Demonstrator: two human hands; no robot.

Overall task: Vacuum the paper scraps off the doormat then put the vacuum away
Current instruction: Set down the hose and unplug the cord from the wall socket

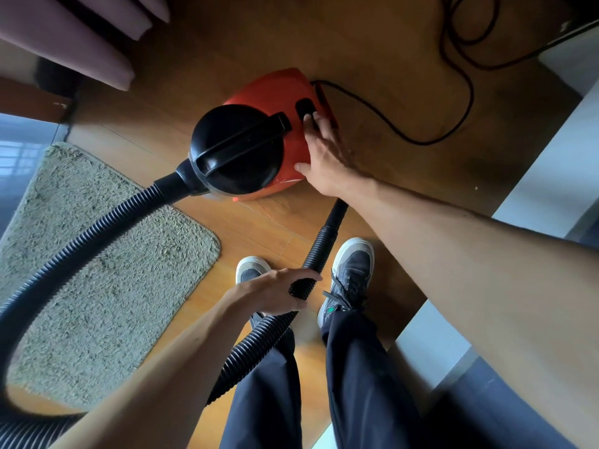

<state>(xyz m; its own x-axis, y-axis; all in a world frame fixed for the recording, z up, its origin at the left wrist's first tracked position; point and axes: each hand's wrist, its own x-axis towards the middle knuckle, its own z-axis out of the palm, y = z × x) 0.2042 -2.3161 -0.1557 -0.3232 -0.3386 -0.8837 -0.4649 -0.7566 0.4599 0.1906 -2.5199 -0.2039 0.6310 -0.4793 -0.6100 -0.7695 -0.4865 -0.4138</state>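
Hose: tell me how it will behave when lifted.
The hose is ribbed and lies in a wide loop over the mat, so it will probably flop and sag. Fixed to the vacuum, it would likely tug that along. The left hand alone holds part of it up, so probably light.

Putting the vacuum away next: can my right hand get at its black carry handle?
Probably yes. The right hand rests open on the red vacuum body right beside the carry handle, with nothing lying between them. The left hand is busy gripping the hose.
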